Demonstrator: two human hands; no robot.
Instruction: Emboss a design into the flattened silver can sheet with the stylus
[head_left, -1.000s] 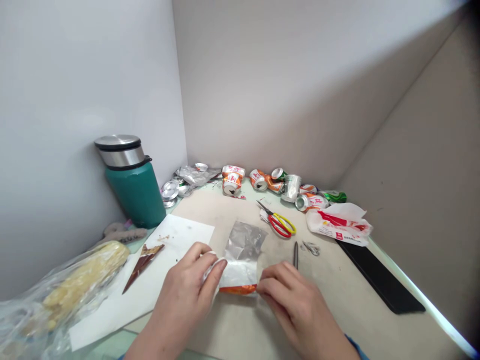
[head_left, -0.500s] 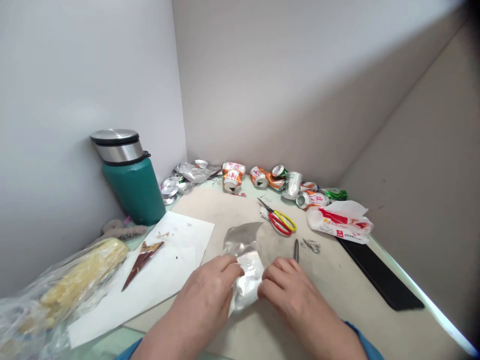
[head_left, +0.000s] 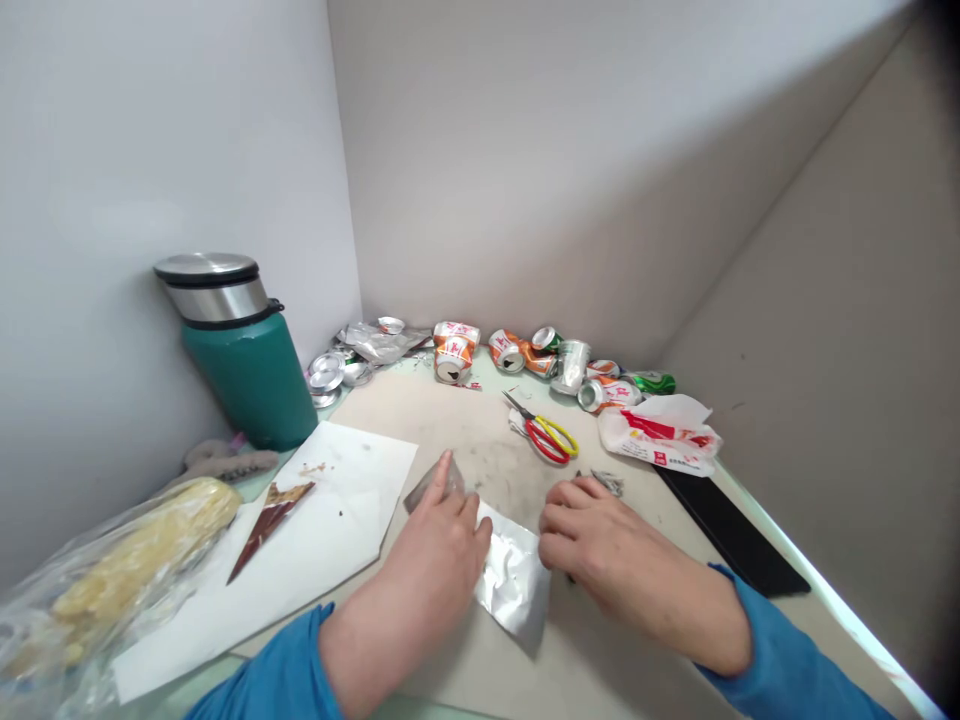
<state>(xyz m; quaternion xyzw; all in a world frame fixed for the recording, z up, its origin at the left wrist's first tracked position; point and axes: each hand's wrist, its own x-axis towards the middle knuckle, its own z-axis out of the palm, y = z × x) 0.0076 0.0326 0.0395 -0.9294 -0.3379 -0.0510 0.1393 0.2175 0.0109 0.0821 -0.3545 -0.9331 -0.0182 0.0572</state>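
A crinkled silver metal sheet lies on the beige board between my hands. My left hand rests palm down over the sheet's left part, fingers apart, the index finger stretched across its dull upper end. Just right of the sheet, my right hand has its fingers curled and pressed together around a dark thin tool, mostly hidden beneath them. Beyond them lie scissors with one red and one yellow handle, and some small metal scraps sit near my right hand.
A teal bottle stands at the left. White paper holds a brown pointed piece, beside a plastic-wrapped yellow item. Crushed cans line the back wall. A red-and-white wrapper and black flat object lie right.
My left hand has opened and flattened onto the sheet. The sheet has turned, its near end swinging right. My right hand has moved off its edge and closed on the dark tool lying there.
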